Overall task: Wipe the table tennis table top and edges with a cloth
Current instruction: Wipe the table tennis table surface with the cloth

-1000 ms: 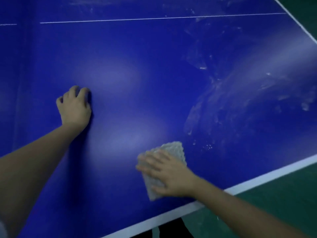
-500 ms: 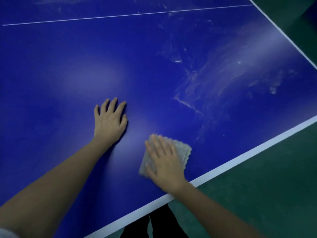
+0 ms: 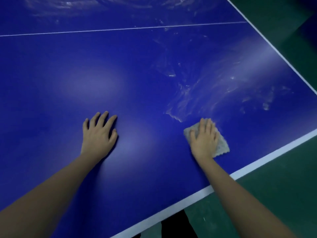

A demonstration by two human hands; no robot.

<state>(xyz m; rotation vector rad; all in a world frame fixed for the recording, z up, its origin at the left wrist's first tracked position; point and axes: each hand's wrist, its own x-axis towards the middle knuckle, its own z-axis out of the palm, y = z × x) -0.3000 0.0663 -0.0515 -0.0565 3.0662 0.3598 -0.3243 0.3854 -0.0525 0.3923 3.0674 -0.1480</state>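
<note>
While flat, right hand [image 3: 204, 140] presses cloth [image 3: 221, 143].

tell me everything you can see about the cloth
The cloth is a small, pale grey-beige square with a nubbly texture and wavy edges. It lies flat on the blue table top, near its white edge stripe but not over it. The right hand presses on it with straight fingers, covering most of it.
</note>
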